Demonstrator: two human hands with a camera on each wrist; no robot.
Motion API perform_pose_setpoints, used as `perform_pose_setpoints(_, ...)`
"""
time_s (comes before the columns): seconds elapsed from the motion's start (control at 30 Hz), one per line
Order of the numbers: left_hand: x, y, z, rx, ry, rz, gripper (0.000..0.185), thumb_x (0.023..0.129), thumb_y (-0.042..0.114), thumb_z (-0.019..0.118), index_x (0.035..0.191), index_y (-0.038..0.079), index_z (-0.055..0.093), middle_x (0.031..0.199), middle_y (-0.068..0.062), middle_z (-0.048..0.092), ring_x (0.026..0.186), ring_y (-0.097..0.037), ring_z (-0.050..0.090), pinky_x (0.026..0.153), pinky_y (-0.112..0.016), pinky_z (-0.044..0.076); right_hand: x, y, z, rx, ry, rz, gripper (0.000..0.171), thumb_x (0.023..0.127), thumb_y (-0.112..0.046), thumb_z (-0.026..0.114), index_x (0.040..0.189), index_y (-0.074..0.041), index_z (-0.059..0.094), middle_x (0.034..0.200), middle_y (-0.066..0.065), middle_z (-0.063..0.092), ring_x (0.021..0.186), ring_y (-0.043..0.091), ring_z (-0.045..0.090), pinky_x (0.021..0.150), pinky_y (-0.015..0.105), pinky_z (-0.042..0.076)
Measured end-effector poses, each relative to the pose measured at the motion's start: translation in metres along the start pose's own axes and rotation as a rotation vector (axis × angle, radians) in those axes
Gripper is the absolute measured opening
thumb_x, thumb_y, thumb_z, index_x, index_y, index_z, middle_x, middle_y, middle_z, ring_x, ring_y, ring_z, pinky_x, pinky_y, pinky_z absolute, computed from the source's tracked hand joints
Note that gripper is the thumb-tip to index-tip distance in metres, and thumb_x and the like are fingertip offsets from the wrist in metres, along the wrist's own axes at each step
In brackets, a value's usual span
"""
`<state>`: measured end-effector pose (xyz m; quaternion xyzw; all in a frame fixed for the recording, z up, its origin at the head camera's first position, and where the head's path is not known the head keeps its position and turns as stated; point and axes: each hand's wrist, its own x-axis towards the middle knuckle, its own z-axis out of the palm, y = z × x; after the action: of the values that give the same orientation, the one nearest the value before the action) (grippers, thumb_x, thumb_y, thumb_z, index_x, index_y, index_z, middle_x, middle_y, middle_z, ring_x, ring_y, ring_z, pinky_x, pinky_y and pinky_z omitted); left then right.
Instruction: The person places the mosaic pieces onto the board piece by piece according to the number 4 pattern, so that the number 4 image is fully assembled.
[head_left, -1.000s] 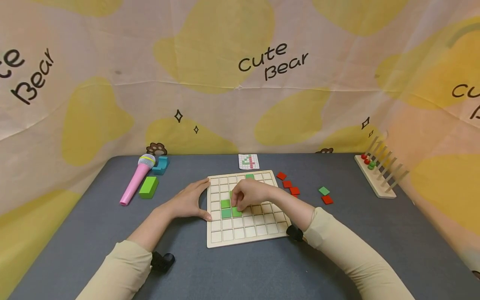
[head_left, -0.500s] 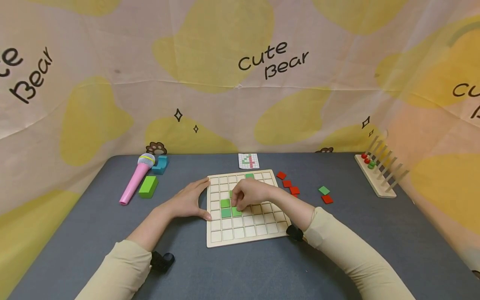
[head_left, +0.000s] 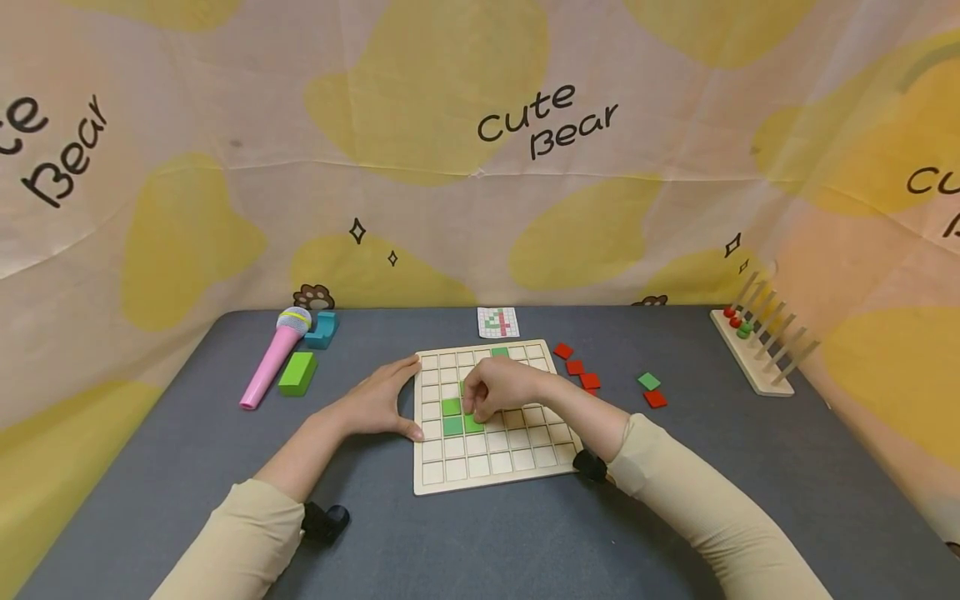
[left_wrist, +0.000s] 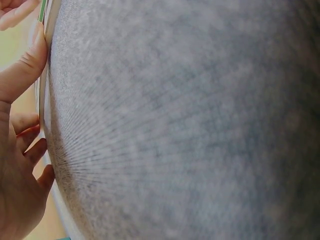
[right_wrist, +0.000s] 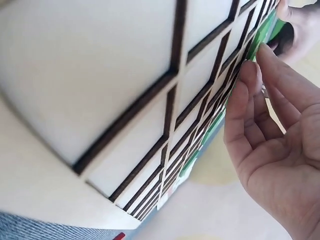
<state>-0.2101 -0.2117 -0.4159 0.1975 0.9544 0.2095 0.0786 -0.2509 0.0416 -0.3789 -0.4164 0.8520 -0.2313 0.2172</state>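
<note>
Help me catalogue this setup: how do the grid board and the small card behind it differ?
The board is much larger than the card. The left hand touches the board's edge, but neither hand touches the card. Only green tiles show in the board, though the right hand hides part of it; the card's pattern shows green and red. Both rest on the table and bear a square grid.

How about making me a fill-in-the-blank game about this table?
The toy microphone has a ____ handle.
The left hand touches the wooden grid board on its ____ side.
The tiles showing on the board are all ____.
The beads on the pegged stand are green and ____.

Missing words: pink; left; green; red.
</note>
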Motion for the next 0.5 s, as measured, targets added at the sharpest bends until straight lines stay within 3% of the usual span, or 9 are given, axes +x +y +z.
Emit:
perform_pose_setpoints(0.23, -0.001, -0.001, 0.001, 0.004, -0.005, -0.001, 0.118, 0.063, 0.053, 0.088, 0.154, 0.002, 0.032, 0.163, -0.018, 0.027, 0.148, -0.043, 0.029, 0.117, -0.060, 0.030, -0.015, 0.010, -0.023, 0.042, 0.074, 0.035, 0.010, 0.084, -0.006, 0.070, 0.091, -0.010, 0.075, 0.083, 0.000, 0.071, 0.071, 0.005, 0.058, 0.069, 0.020, 0.047)
perform_pose_setpoints(0.5, -0.003, 0.001, -0.001, 0.006, -0.017, -0.023, 0.119, 0.064, 0.055, 0.087, 0.154, 0.003, 0.031, 0.163, -0.018, 0.027, 0.148, -0.043, 0.029, 0.116, -0.061, 0.030, -0.050, 0.051, -0.054, 0.075, 0.183, 0.147, 0.013, 0.086, -0.009, 0.072, 0.098, -0.009, 0.074, 0.088, 0.002, 0.071, 0.079, 0.013, 0.060, 0.073, 0.027, 0.050)
